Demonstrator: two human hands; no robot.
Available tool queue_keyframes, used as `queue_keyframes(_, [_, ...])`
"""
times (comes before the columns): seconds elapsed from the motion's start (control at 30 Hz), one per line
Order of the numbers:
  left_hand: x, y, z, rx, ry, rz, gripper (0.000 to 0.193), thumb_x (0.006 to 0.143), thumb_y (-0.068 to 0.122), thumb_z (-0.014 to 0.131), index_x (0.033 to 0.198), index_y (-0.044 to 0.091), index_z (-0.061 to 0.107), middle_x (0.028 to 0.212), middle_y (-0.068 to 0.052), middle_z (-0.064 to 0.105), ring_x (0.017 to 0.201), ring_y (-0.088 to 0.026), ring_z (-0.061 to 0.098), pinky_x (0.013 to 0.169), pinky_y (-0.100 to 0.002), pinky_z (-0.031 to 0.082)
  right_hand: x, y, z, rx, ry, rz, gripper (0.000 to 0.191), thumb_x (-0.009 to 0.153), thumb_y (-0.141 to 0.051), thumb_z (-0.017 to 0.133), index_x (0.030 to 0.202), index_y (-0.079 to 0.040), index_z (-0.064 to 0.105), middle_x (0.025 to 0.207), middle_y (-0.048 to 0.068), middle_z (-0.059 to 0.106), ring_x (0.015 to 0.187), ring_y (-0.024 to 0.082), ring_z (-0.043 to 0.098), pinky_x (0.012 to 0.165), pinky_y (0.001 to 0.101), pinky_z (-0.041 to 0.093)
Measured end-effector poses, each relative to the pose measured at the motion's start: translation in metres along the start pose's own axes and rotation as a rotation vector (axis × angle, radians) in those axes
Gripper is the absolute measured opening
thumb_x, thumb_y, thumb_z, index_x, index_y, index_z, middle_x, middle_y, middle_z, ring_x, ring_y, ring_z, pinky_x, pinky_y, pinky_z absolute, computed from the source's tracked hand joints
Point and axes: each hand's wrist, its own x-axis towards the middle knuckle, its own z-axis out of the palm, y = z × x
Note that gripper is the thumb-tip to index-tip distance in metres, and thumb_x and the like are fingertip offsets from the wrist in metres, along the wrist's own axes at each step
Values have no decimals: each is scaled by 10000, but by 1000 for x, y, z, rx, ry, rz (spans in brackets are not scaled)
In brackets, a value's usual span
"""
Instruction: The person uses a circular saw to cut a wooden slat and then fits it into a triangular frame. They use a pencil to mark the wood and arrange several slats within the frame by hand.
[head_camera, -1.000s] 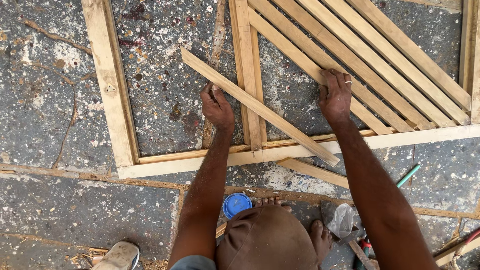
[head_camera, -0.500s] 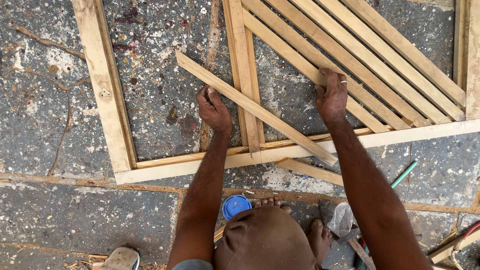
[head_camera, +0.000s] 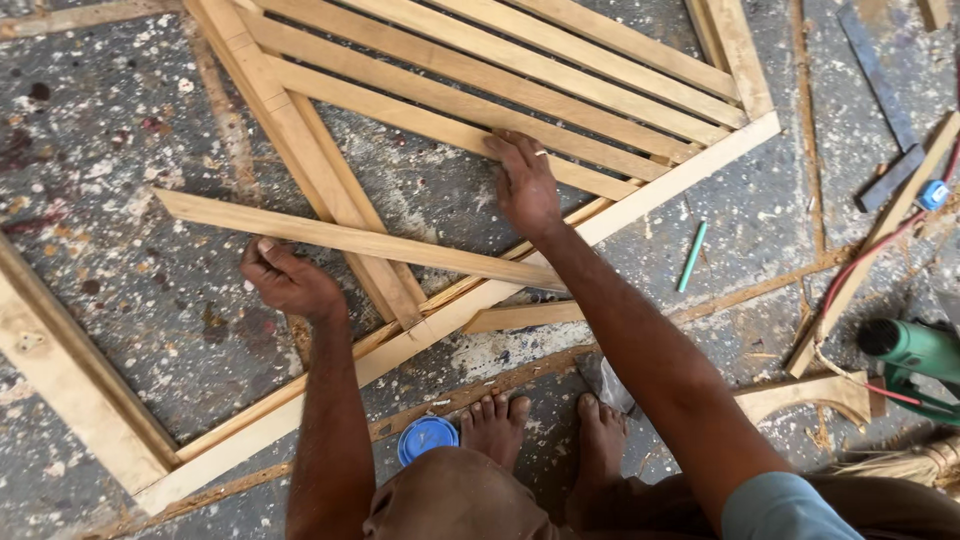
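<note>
A large wooden frame (head_camera: 640, 205) lies flat on the paint-spattered concrete floor, its right half filled with diagonal slats (head_camera: 450, 95). A loose wooden slat (head_camera: 400, 245) rests across the frame's centre post and bottom rail. My left hand (head_camera: 288, 280) grips this slat near its left end, fingers curled under its lower edge. Spread flat, my right hand (head_camera: 525, 185) presses on the lowest diagonal slats close to the bottom rail. A short offcut (head_camera: 520, 317) lies just outside the rail.
Bare feet (head_camera: 545, 425) stand in front of the frame beside a blue round lid (head_camera: 425, 437). A green pencil (head_camera: 691, 257) lies to the right. A green power tool (head_camera: 915, 350) with a red cord, wood strips and a dark metal square (head_camera: 880, 90) are at far right.
The view has swung, so the frame now sits tilted. My left hand has slid toward the loose slat's left end. My right hand stays flat on the diagonal slats.
</note>
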Motion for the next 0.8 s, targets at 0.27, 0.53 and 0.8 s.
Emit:
queue_keyframes(0.27, [-7,4,-2,-32,-30,-5,262,1170,212,490,1139,-29,587,830,-71,643,609,-95,502,502,-289,398,-79,98,-105,-197,182,380,274,965,14,684,1206,-113,715,1197,100,732,1108,300,679,983,438,567])
queue_keyframes(0.53, [-12,13,-2,11,28,71,273,1147,219,519,1120,-40,601,867,-91,683,644,-99,593,502,-264,487,-87,79,-91,-209,7,125,350,934,-41,742,1280,-54,690,1206,166,670,1128,399,597,1007,533,469])
queue_keyframes(0.8, [-4,23,-8,-81,49,45,226,1127,192,555,1122,-27,612,897,-86,691,684,-101,600,548,-263,499,-58,44,-63,-241,-14,76,413,886,-60,799,1286,-83,697,1304,142,630,1209,358,556,1044,529,448])
